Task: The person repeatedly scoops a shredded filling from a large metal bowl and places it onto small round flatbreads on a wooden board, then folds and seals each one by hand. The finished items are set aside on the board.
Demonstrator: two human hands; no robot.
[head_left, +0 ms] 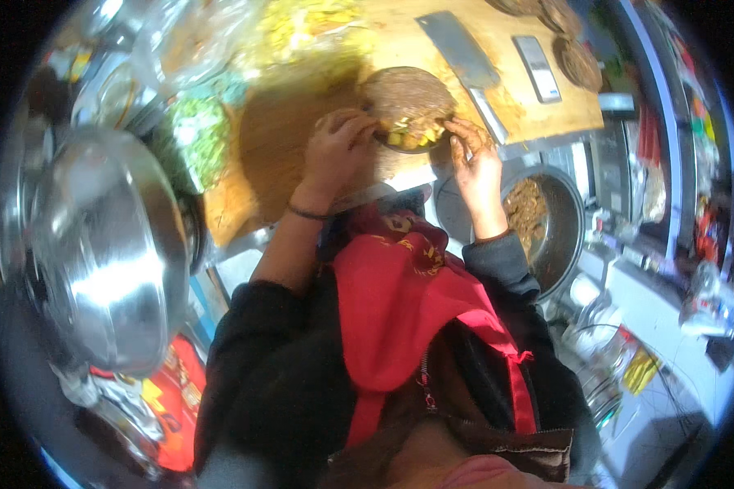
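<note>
A round, dark-rimmed bowl (422,150) sits at the near edge of the wooden board, between my two hands. Brown slices (408,91), which look like meat, cover most of its top, and yellow chunks (400,137) show along the near side. My left hand (334,147) has its fingers curled in at the bowl's left edge. At the right edge, my right hand (475,155) touches the rim with its fingertips, which look smeared with brown sauce. To the right of my right forearm, a dark pot (569,232) contains more brown meat (526,210).
A cleaver (457,49) and a slim dark-and-light device (536,69) lie on the board (538,118). Similar brown rounds (579,63) stand at its far right. Yellow pieces (310,24), a clear plastic bag (192,41) and green shreds (196,143) are at left, above a large metal basin (110,253).
</note>
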